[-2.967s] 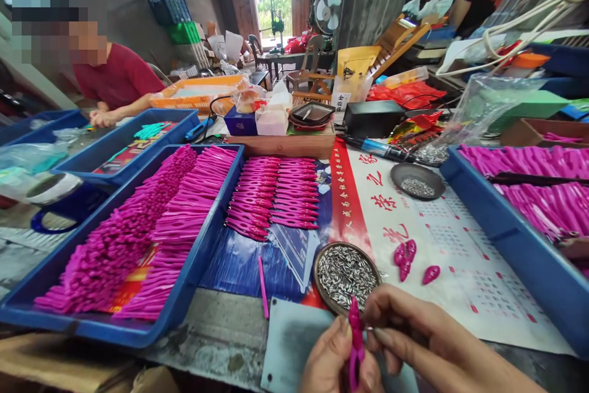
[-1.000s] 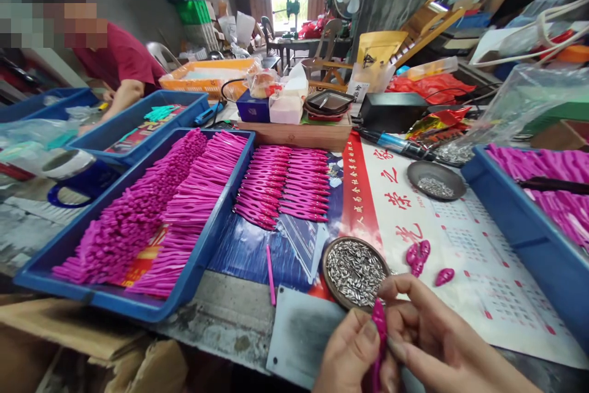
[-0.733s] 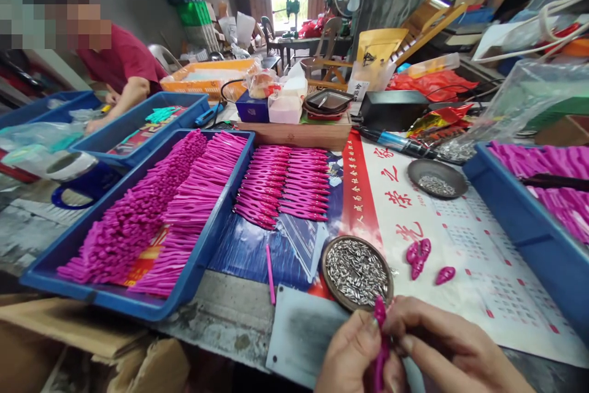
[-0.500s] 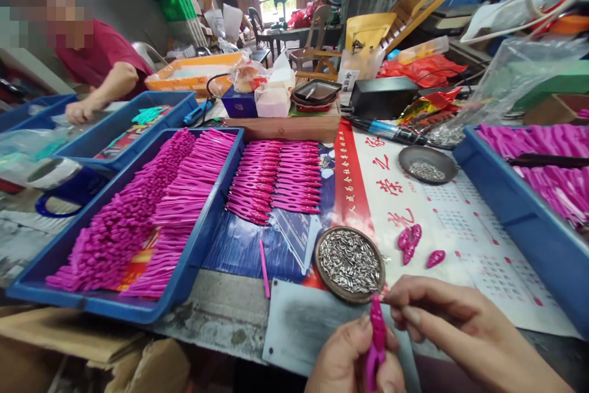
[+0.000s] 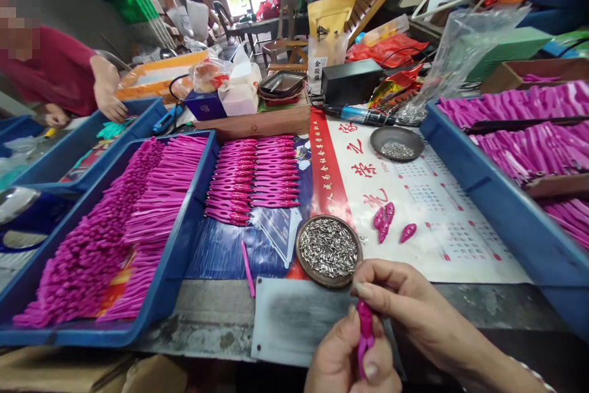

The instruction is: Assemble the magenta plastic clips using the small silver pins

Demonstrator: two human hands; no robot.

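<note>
My left hand (image 5: 350,353) grips a slim magenta plastic piece (image 5: 365,322) with a forked lower end, held upright near the front edge. At its top, thumb and fingers of my right hand (image 5: 409,295) are pinched together; whatever they hold is hidden. Just beyond stands a round brown bowl (image 5: 302,259) full of small silver metal pins (image 5: 329,249). A grey metal plate (image 5: 285,319) lies under and left of my hands. One thin magenta stick (image 5: 247,268) rests behind the plate. Several short glossy magenta pieces (image 5: 384,221) lie on the calendar sheet (image 5: 442,197).
Two columns of magenta pieces (image 5: 253,178) lie behind the bowl. Blue trays with magenta parts stand left (image 5: 159,301) and right (image 5: 488,209). A dark dish (image 5: 375,138) holds more pins. Across the table, a co-worker's hand (image 5: 110,105) is over another blue tray (image 5: 41,163).
The view has swung to the right. My right fingers have come in to the top of the magenta piece. The co-worker's arm has reached over the far blue tray.
</note>
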